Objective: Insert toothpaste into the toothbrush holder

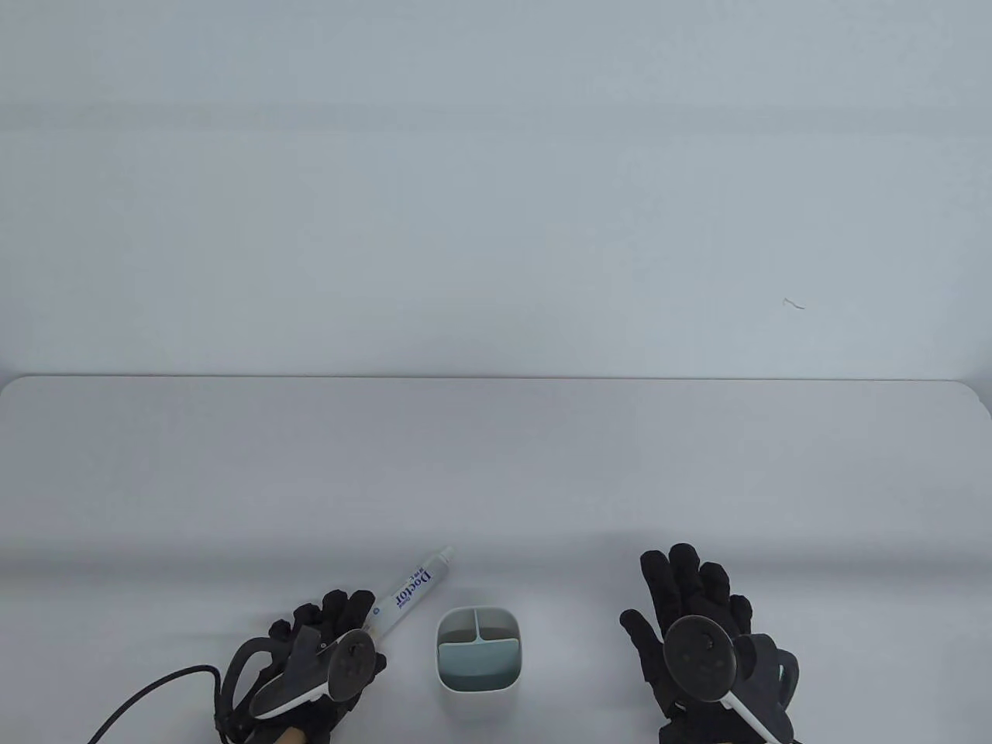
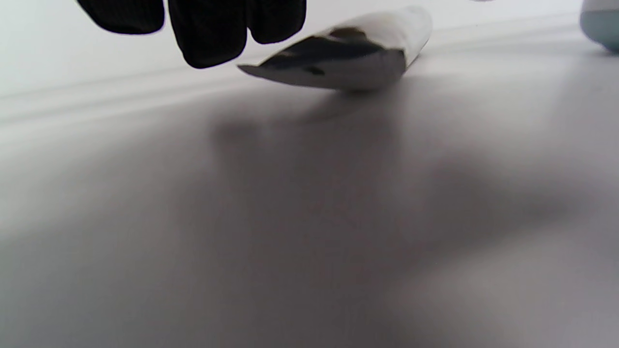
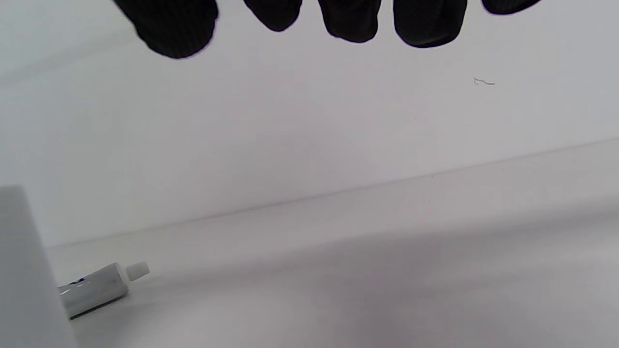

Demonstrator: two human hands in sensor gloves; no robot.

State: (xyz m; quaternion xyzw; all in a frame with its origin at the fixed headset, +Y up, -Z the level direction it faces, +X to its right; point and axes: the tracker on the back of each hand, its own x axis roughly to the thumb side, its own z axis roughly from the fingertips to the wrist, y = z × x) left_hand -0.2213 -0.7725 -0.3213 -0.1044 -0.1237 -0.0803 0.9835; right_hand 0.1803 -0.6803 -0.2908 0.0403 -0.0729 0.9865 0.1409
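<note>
The toothpaste tube (image 1: 411, 587) reads "Doctor" in blue.

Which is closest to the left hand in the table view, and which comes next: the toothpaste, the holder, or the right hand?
1. The toothpaste: right at the left hand's fingers, its cap pointing away up and to the right.
2. The holder: standing just to the right of that hand, near the front edge of the table.
3. The right hand: farthest, over on the right side, beyond the holder.

The left hand (image 1: 310, 659) hides the toothpaste (image 1: 411, 587) tail; whether it touches is unclear. The toothbrush holder (image 3: 24, 270) is cut off.
</note>
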